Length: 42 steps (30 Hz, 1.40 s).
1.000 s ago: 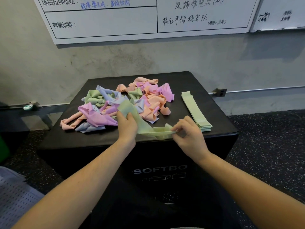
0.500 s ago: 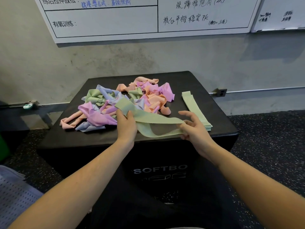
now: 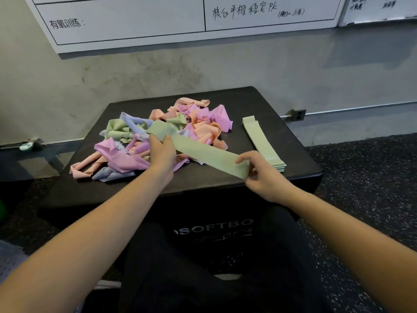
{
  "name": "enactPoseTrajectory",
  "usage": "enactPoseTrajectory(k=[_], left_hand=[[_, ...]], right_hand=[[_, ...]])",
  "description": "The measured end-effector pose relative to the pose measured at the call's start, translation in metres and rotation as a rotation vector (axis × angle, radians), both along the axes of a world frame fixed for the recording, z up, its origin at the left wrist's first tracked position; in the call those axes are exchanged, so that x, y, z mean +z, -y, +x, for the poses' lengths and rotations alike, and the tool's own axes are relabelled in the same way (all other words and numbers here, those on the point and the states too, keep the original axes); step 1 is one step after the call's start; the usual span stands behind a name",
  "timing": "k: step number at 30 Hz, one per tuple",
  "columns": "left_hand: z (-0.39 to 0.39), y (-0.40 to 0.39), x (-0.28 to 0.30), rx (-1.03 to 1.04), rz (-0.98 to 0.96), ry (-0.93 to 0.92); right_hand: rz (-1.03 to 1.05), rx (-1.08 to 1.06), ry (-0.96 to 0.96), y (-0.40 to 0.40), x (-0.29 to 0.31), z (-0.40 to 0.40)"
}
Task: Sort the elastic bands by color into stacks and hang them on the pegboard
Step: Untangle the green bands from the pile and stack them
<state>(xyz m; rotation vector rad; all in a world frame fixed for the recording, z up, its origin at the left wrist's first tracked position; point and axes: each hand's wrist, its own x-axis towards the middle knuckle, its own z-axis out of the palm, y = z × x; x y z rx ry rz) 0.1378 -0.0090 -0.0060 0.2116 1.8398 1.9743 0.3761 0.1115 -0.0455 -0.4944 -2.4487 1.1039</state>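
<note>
Both hands, left (image 3: 160, 152) and right (image 3: 259, 170), pinch a green band (image 3: 203, 152) by its ends, pulling it flat, probably to lay it on the green stack (image 3: 259, 136).

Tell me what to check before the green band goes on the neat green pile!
1. Both ends held: left hand and right hand each grip the green band. Ok.
2. Band pulled flat, no twist showing. Ok.
3. Colour matches the green stack. Ok.
4. Stack lies tidy on the black box, right of the mixed pile. Ok.
5. Band free of the pile: its far end lies over the pile. Cannot tell.
6. Pegboard ready: only a corner shows. Cannot tell.
</note>
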Motion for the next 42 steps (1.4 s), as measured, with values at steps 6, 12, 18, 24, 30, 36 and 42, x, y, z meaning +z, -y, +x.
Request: enactPoseTrajectory(k=[6,12,18,24,30,36,42], left_hand=[[-0.013,-0.042,-0.008,-0.043,-0.098,0.041],[-0.011,-0.097,-0.008,-0.181,-0.116,0.038],[-0.011,-0.167,-0.001,-0.374,-0.271,-0.026],[-0.006,-0.245,-0.011,-0.475,-0.313,-0.132],[-0.001,-0.302,-0.041,-0.497,-0.373,-0.159],[-0.005,-0.323,-0.074,-0.426,-0.486,-0.260],[-0.017,-0.334,-0.090,-0.396,-0.488,-0.313]], right_hand=[[0.044,-0.144,-0.275,-0.018,-0.007,0.006],[0.195,-0.138,-0.304,-0.047,-0.013,0.029],[0.307,-0.230,-0.245,-0.092,-0.025,0.050],[0.493,-0.154,-0.234,-0.143,-0.036,0.064],[0.645,-0.082,-0.211,-0.179,-0.056,0.050],[0.551,0.034,-0.109,-0.196,-0.085,0.034],[0.266,0.070,-0.061,-0.197,-0.095,0.037]])
